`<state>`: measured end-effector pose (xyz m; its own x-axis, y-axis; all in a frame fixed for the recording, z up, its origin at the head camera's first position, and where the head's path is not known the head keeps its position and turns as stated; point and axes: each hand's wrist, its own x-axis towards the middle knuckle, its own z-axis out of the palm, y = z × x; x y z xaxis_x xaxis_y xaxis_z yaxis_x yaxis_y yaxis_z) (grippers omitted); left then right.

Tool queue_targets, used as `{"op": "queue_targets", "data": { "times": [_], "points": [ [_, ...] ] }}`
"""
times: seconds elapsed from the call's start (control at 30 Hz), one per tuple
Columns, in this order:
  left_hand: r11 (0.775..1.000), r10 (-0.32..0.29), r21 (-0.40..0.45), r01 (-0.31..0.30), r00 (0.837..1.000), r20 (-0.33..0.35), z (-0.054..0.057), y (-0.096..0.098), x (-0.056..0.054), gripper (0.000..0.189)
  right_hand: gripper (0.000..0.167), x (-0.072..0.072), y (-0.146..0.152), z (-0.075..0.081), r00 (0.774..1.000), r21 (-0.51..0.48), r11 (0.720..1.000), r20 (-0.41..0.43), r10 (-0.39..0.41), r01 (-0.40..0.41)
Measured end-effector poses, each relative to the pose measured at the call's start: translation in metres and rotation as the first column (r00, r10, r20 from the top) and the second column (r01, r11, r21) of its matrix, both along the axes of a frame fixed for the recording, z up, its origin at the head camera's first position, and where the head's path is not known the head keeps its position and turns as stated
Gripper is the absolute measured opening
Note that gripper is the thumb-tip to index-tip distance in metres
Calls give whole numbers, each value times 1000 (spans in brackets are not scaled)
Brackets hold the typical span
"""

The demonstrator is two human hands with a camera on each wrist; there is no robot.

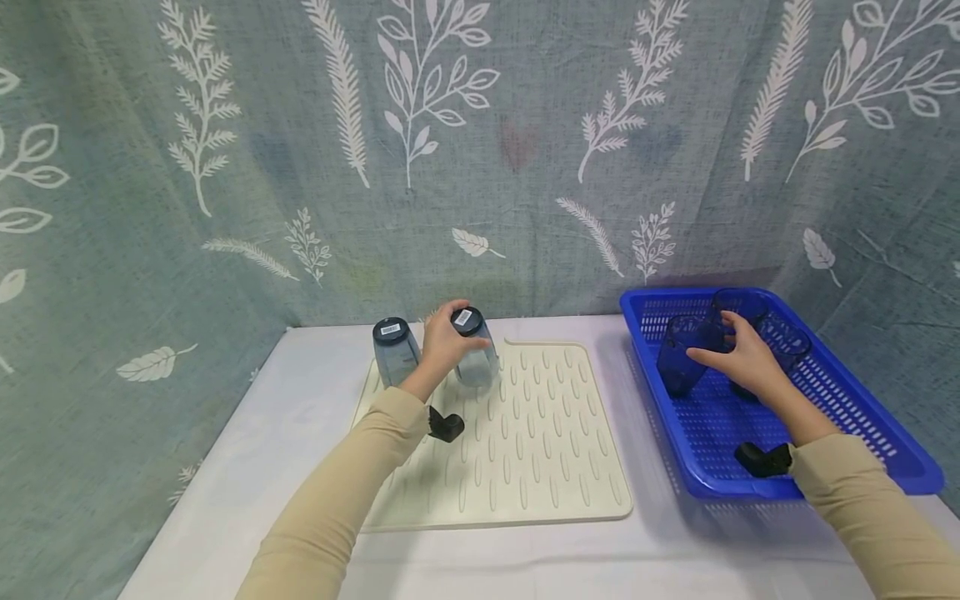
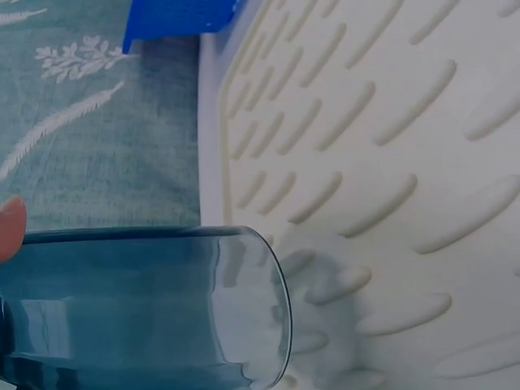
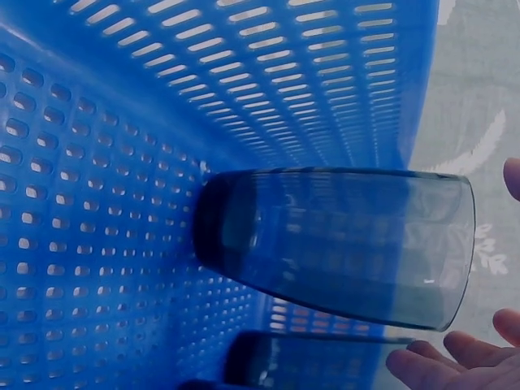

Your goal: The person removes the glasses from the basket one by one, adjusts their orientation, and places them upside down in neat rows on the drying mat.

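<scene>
Breakage is our worry at the centre of the frame: letting go with the rim uneven on the cream, embossed rectangular mat [image 1: 540,496] could tip the smoky blue glass tumbler [image 1: 477,365] into its upturned match [image 1: 396,358]. Our left grip [image 1: 444,338] holds it upside down near the base; whether its rim touches, we cannot tell. At right, our right grip [image 1: 747,358] is spread wide beside a rim-up blue-tinted tumbler [image 1: 677,367] in the blue perforated plastic basket [image 1: 708,433]; a careless nudge could clink it against neighbours. Our held tumbler looks smooth, translucent, dark-based, white-stickered.
</scene>
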<state>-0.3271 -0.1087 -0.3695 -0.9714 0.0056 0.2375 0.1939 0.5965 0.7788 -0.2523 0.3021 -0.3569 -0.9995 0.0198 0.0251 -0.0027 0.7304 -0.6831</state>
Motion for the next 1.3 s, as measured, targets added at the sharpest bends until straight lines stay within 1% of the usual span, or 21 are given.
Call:
{"op": "queue_targets", "data": {
  "times": [0.23,0.43,0.67,0.73,0.97,1.3],
  "points": [
    [1000,16,22,-16,1000,-4,-4,1,-1,72,99,1,-1,1,1000,-5,1000,23,3,-3],
    [999,38,37,-39,999,8,-9,0,-5,73,99,0,-2,0,1000,-18,1000,27,8,-7],
    [995,74,61,-78,996,57,-14,0,-7,73,100,0,-2,-2,1000,-27,1000,26,8,-7],
    [995,78,63,-81,995,59,-15,1,-8,73,100,0,-2,-2,1000,-25,1000,26,7,-7],
    [998,50,36,-52,998,34,-21,1,-13,73,100,1,-2,-2,999,-14,1000,37,3,-3],
    [998,16,60,-18,999,43,-25,1,-16,71,101,-2,1,-4,999,-6,1000,49,-8,9]
  ]
}}
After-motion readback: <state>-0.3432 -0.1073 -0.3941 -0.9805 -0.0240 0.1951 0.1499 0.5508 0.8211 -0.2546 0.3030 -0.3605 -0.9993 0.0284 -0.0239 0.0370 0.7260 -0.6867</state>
